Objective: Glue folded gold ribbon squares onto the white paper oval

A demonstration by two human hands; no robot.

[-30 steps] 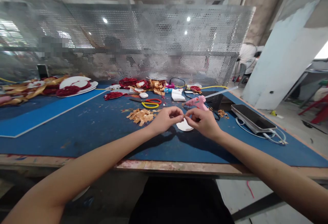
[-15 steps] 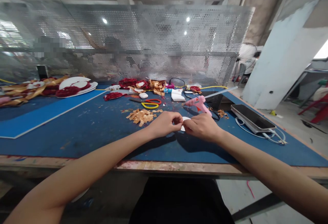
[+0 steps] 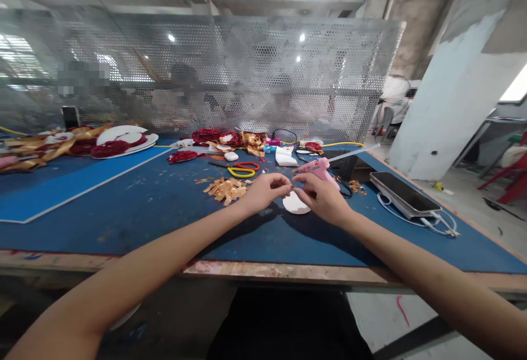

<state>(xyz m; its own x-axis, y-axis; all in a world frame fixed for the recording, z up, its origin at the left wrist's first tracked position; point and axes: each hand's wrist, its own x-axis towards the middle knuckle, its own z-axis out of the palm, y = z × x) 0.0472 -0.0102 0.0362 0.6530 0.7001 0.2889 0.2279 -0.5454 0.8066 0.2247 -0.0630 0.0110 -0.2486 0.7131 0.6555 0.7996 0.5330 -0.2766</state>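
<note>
Near the middle of the blue table, my left hand point(image 3: 267, 191) pinches a small gold-brown piece point(image 3: 292, 186) at its fingertips. My right hand point(image 3: 323, 195) is beside it, thumb and fingers apart, its fingertips by the same piece; whether they touch it is unclear. Below the fingertips a white round disc point(image 3: 296, 204) lies on the table, partly covered by my right hand. A pile of gold ribbon pieces point(image 3: 226, 190) lies left of my left hand. Just behind my right hand is a pink glue gun point(image 3: 319, 168) with a clear stick in its back.
Scissors point(image 3: 242, 170) with red and yellow handles lie behind the gold pile. A phone point(image 3: 405, 192) with a white cable is at the right. Dark red and gold ribbon point(image 3: 253, 141) lines the back, before a perforated metal screen point(image 3: 230, 74). White discs point(image 3: 123, 140) lie at the left.
The hands have lifted slightly off the white disc, which now shows more fully. The right fingers have spread apart, and a small gold-brown piece now shows between the hands.
</note>
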